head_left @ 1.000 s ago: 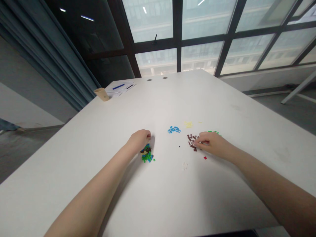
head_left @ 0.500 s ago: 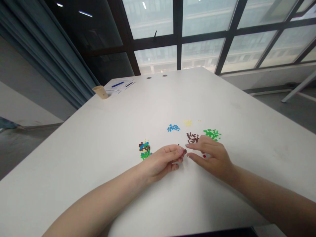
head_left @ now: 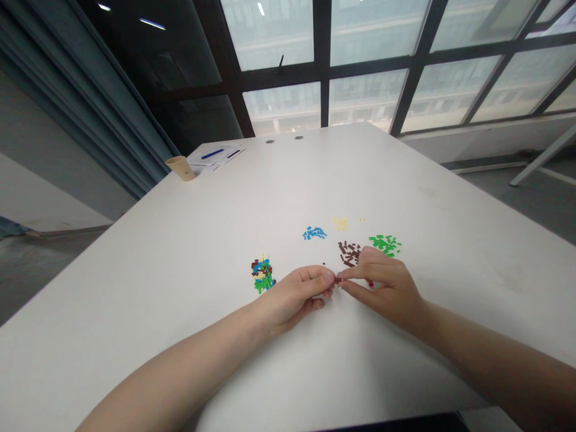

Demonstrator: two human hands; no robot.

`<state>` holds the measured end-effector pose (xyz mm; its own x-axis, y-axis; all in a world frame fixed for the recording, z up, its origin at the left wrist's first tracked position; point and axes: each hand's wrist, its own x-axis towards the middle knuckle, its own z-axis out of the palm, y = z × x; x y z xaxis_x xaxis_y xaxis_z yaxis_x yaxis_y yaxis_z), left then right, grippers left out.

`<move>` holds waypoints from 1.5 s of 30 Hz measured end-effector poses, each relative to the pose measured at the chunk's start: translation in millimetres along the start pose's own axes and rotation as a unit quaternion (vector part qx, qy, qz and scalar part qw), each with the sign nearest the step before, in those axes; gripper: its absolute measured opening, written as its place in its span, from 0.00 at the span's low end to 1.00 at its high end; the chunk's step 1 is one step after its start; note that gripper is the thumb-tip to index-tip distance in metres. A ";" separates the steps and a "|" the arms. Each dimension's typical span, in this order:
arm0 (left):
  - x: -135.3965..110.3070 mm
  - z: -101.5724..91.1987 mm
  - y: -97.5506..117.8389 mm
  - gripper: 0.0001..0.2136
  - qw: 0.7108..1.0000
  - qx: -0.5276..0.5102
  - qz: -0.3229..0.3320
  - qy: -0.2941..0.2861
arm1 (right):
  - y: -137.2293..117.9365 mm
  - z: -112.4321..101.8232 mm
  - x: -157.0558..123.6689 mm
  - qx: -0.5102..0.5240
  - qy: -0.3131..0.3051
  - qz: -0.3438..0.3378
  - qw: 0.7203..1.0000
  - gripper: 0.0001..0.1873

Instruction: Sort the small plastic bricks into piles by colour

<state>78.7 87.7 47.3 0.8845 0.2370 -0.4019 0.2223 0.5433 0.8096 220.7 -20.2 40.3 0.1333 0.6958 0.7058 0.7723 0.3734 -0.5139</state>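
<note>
Thumb and fingers of my left hand [head_left: 297, 300] pinch a small dark brown toy brick [head_left: 337, 279] just above the table. From the other side, the thumb and index fingertips of my right hand [head_left: 390, 283] close on the same brick; its exact shape is mostly covered. Beyond my right hand lies a pile of brown bricks [head_left: 348, 253], partly hidden by the fingers. A small red piece [head_left: 371, 284] shows beneath that hand. One tiny dark piece [head_left: 323, 263] lies just past my left fingers. Left of my left hand is a mixed-colour pile of bricks [head_left: 263, 275].
Sorted piles of blue bricks [head_left: 314, 233], pale yellow bricks [head_left: 341, 223] and green bricks [head_left: 385, 245] lie farther back on the white table [head_left: 216, 228]. A paper cup [head_left: 180, 169] and papers with a blue pen [head_left: 212, 154] are at the far left edge.
My right thumb and index finger have moved left and come together at the brown brick, where they were apart before. My left hand keeps its pinch.
</note>
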 end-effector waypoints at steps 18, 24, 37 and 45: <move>1.5 -22.9 20.8 0.09 0.818 0.570 0.078 0.009 | 66.4 -42.9 16.7 -0.179 -0.029 0.146 0.972 0.09; 13.0 -78.1 37.9 0.08 0.506 0.830 -0.040 0.230 | 104.9 -42.4 11.0 -0.227 -0.231 0.183 0.928 0.11; 24.6 -116.2 37.0 0.09 0.573 0.793 -0.022 0.206 | 111.4 -34.3 3.9 -0.272 -0.312 0.192 0.890 0.12; 25.9 -121.6 35.1 0.09 0.590 0.780 -0.003 0.209 | 107.7 -42.7 5.4 -0.259 -0.288 0.224 0.894 0.12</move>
<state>59.5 210.9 13.3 0.7762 0.5937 -0.2123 0.6199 -0.7801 0.0846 331.2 -2.4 9.7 0.2751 0.9605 0.0415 0.9256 -0.2529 -0.2815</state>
